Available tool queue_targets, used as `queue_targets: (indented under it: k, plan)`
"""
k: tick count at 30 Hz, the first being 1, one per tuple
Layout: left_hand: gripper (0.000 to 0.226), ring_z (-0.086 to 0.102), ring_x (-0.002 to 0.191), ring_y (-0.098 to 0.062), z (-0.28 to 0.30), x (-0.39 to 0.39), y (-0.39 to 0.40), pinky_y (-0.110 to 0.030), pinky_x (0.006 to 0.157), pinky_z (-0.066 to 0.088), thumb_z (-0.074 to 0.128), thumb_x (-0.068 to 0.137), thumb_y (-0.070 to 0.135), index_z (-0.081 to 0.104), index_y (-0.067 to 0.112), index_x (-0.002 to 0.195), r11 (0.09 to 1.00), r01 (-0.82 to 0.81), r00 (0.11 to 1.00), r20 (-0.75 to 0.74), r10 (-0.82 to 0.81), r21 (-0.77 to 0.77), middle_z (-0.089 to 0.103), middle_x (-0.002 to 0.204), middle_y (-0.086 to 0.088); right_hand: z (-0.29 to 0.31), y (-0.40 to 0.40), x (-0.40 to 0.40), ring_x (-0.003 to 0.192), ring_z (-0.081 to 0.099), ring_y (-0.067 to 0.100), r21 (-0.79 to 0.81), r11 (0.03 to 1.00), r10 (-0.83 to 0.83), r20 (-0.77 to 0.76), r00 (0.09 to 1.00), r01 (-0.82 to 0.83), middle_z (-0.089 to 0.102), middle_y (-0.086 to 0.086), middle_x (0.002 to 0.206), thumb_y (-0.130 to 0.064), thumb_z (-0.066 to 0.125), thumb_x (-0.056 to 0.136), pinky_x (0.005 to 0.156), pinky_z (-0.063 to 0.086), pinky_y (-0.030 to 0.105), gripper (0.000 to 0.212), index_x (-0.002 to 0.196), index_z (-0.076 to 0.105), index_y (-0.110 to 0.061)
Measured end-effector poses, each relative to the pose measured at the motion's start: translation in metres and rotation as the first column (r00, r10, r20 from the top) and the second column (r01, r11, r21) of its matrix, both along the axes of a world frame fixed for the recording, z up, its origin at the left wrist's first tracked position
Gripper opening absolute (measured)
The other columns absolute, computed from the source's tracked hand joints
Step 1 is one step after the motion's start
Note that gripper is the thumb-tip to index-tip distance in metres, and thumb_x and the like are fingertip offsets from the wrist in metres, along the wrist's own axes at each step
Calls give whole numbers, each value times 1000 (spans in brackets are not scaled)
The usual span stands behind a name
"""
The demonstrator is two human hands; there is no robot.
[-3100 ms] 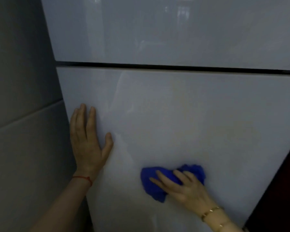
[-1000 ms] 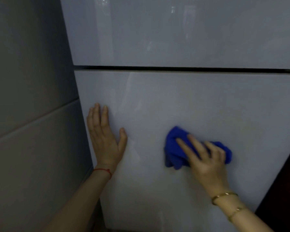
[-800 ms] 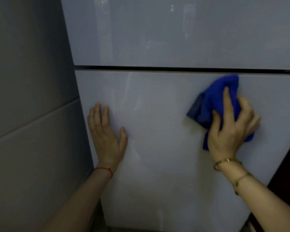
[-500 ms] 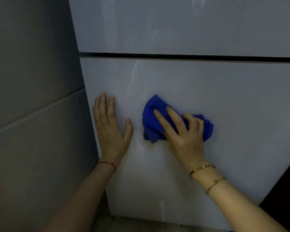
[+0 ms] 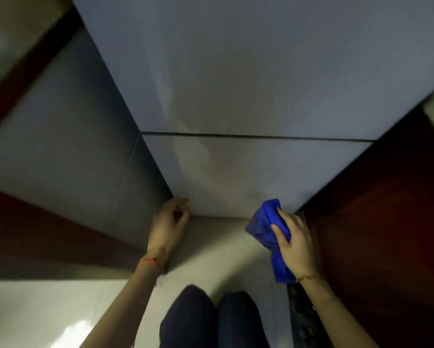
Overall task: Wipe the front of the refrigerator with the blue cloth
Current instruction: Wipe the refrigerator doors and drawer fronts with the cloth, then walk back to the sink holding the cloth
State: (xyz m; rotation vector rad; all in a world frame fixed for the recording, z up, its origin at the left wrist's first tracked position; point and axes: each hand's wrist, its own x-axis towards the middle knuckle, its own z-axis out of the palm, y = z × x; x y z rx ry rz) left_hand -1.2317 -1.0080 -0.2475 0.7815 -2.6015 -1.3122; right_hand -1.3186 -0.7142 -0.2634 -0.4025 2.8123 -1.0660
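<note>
The refrigerator (image 5: 261,84) fills the upper middle of the view, a glossy pale blue-grey front with a dark seam between two door panels. My right hand (image 5: 295,243) grips the bunched blue cloth (image 5: 267,226) near the lower right corner of the bottom panel; whether the cloth touches the door I cannot tell. My left hand (image 5: 167,226) is loosely curled at the bottom left corner of the refrigerator, holding nothing.
A grey panel (image 5: 67,146) flanks the refrigerator on the left, and dark red-brown cabinetry (image 5: 386,222) stands close on the right. Pale floor tiles (image 5: 47,310) lie below. My knees in dark trousers (image 5: 210,320) are at the bottom centre.
The view has tilted down to the refrigerator's base. My right hand carried the cloth from the middle of the panel to its lower right corner. My left hand left its flat press and curled at the bottom left corner.
</note>
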Motion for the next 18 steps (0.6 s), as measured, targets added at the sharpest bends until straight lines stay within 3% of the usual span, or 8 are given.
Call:
queue_targets:
  k: [2,3,5,7,10,14,18]
  plan:
    - [22,67,92,-8,54,39,20,-3,79,47,63,92,19,70,18,113,999,17,991,129,-21,28,74,106,1,50,26,42,115,57,24,-19,996,-88,188,978,93,59,8,127,-34,54,95,99,46,37,42,131,55,-13]
    - [22,68,90,-9,84,58,31,2,72,42,64,91,16,71,16,112,999,7,983,183,-15,45,75,103,-1,78,38,64,116,57,26,-9,992,-117,263,958,124,59,11,127,-25,56,95,98,45,35,39,132,55,-11]
    - [23,68,89,-13,136,95,51,-10,71,43,63,90,15,71,16,111,996,-19,952,305,-8,88,75,99,-3,128,63,105,116,57,33,23,983,-176,379,909,181,60,17,127,-16,56,96,95,41,29,37,131,55,-6]
    - [21,67,86,-15,186,132,67,-21,74,43,62,90,18,72,17,109,994,-28,914,406,-17,105,75,97,-5,179,86,145,120,54,36,76,966,-251,491,834,246,57,18,133,-19,54,97,97,39,31,39,134,53,-7]
    - [19,69,93,-25,232,176,79,-24,79,44,62,91,15,72,11,108,987,-41,878,477,-37,154,74,103,-11,223,115,194,126,48,37,176,948,-316,614,724,265,50,17,140,-26,46,101,104,37,38,41,139,46,-11]
    - [26,65,108,-30,249,194,79,-24,85,40,61,93,17,70,7,115,988,-51,818,574,-43,147,72,113,-13,243,140,226,122,51,39,228,926,-374,655,656,301,52,20,137,-27,45,101,102,39,39,41,138,48,-8]
    - [25,65,109,-31,245,185,76,-29,88,43,61,92,21,72,11,112,988,40,773,622,-126,151,73,112,-12,242,157,228,122,50,40,262,882,-457,673,582,391,52,23,136,-28,46,101,101,38,40,43,136,49,-4]
